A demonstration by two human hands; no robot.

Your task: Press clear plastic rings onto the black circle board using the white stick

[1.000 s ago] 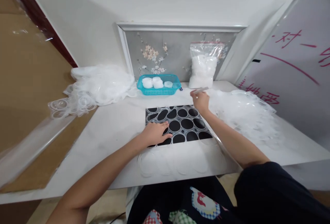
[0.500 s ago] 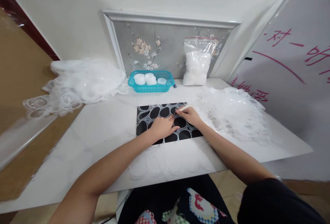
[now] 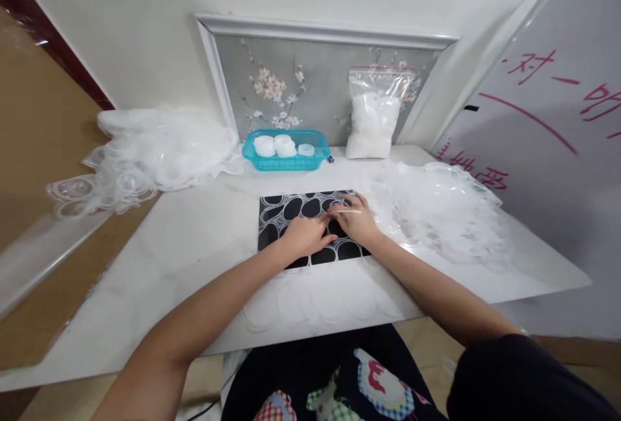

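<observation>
A dark patterned mat (image 3: 311, 206), black with pale rounded outlines, lies on the white table in front of me. My left hand (image 3: 306, 237) rests on it, palm down, with the thumb stretched to the right and the fingers reaching toward my other hand. Just right of it, my right hand (image 3: 356, 219) pinches a thin white stick (image 3: 347, 211), which lies across the fingers. The tips of both hands nearly meet over the mat, and what they touch there is too small to make out.
Behind the mat stands a blue basket (image 3: 286, 163) holding white round pieces. A zip bag (image 3: 372, 123) of white material leans against the framed picture (image 3: 330, 59). Clear plastic rings are heaped at left (image 3: 165, 149) and right (image 3: 446, 207). Faint clear rings (image 3: 325, 301) line the front edge.
My right hand has turned and shifted slightly left, so the white stick now lies flatter across the fingers. My left hand stays nearly in place on the mat.
</observation>
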